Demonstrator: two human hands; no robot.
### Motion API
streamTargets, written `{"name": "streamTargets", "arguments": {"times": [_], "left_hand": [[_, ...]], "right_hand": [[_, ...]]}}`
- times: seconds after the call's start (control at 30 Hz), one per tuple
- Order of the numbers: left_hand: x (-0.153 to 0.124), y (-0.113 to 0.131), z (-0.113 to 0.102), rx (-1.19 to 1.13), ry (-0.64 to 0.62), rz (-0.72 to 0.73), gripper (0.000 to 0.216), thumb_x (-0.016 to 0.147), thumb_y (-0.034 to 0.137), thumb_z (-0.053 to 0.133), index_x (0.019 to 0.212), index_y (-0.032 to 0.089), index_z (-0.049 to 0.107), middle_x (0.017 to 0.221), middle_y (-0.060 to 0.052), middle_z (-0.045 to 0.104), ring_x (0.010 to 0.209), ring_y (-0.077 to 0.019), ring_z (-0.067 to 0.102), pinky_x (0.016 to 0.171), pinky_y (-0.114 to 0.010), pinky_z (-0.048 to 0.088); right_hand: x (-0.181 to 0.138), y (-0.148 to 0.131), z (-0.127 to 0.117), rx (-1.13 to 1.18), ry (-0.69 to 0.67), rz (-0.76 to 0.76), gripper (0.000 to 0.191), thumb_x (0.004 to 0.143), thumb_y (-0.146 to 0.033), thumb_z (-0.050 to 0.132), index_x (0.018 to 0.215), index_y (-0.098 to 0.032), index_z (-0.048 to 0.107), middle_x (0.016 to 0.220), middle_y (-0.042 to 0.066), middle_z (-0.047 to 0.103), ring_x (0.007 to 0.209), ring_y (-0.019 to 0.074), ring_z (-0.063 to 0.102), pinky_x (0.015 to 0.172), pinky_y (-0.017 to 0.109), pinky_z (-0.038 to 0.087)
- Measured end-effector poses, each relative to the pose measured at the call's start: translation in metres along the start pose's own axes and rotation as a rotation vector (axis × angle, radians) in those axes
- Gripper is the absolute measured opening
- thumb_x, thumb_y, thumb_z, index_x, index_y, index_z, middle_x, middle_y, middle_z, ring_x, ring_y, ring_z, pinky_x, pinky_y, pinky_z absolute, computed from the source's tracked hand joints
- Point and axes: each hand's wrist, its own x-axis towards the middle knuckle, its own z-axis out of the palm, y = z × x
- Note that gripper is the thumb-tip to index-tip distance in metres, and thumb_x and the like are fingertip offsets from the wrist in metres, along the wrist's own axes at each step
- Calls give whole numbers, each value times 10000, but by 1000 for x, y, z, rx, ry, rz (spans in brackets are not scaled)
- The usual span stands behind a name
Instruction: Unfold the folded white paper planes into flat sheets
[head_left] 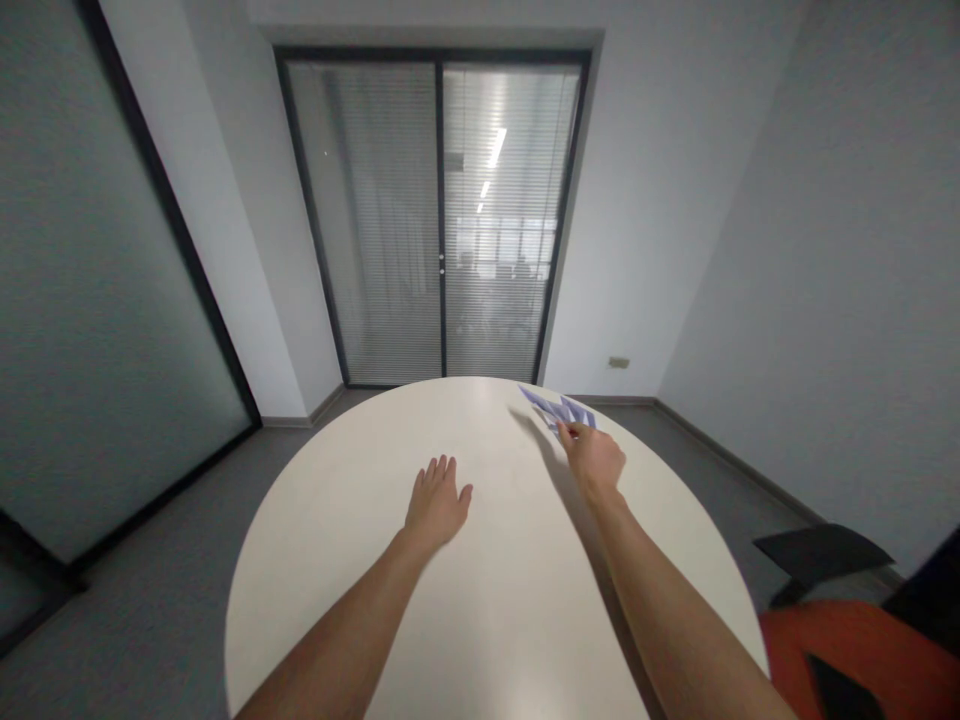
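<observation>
Right hand (596,458): raised over the far right part of the round white table (322,520), fingers curled in, with thumb and forefinger pinched on the near edge of a folded paper piece (559,407). The paper is blue and white, thin, with several pointed parts; its longest tip points to the far left. It is held near the table's far right edge and appears clear of the surface, its shadow falling on the tabletop to the left. The exact folds are too small to make out.

Left hand (437,503): open and flat, back upward, fingers extended, thumb spread to the right. It has hold of nothing and lies over the middle of the table, well apart from the paper; whether the whole palm bears on the surface cannot be told.

Surroundings: a chair (862,650) with a red seat and black armrests stands by the table's right side. Beyond the far edge are glass doors (367,220) with blinds, dark-framed. A small wall plate (619,362) is fitted low on the wall to their right
</observation>
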Motion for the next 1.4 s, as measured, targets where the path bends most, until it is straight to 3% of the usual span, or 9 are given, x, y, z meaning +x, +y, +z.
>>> {"name": "streamTargets", "arguments": {"times": [0.23, 0.6, 0.9, 1.23, 1.4], "left_hand": [[0, 0, -1, 2, 7, 9, 647, 997, 450, 317, 1516, 65, 346, 1593, -178, 309, 1486, -315, 268, 1208, -467, 214], [2, -4, 3, -15, 8, 12, 656, 993, 461, 308, 1520, 71, 338, 1599, -169, 300, 1491, -313, 256, 1211, -469, 204], [1, -3, 3, -20, 8, 16, 643, 994, 455, 306, 1513, 78, 344, 1599, -174, 297, 1491, -314, 255, 1207, -477, 201], [0, -2, 2, -17, 14, 18, 648, 994, 448, 314, 1510, 60, 361, 1592, -186, 309, 1484, -316, 274, 1205, -473, 217], [-3, -1, -1, -18, 35, 28, 618, 984, 445, 344, 1502, 111, 398, 1585, -158, 344, 1477, -318, 289, 1203, -482, 219]], "right_hand": [[14, -12, -5, -57, 13, 43, 470, 1017, -498, 347, 1152, -275, 738, 985, 134, 754, 920, 258, 702, 791, 348, 507], [16, 3, 24, -136, 9, -34, 421, 1024, -390, 347, 1054, -223, 732, 967, 126, 749, 864, 250, 698, 789, 359, 489], [7, 2, 33, -121, -17, -61, 297, 999, -348, 428, 1181, -164, 573, 886, 157, 744, 834, 266, 700, 823, 397, 453], [-5, -16, 21, -84, -94, -51, 521, 930, -312, 487, 1420, -163, 392, 974, 182, 744, 934, 329, 697, 826, 449, 469], [-21, -41, 7, -6, -151, -113, 453, 961, -369, 460, 1358, -154, 494, 1101, 202, 711, 1043, 340, 664, 877, 455, 462]]}}
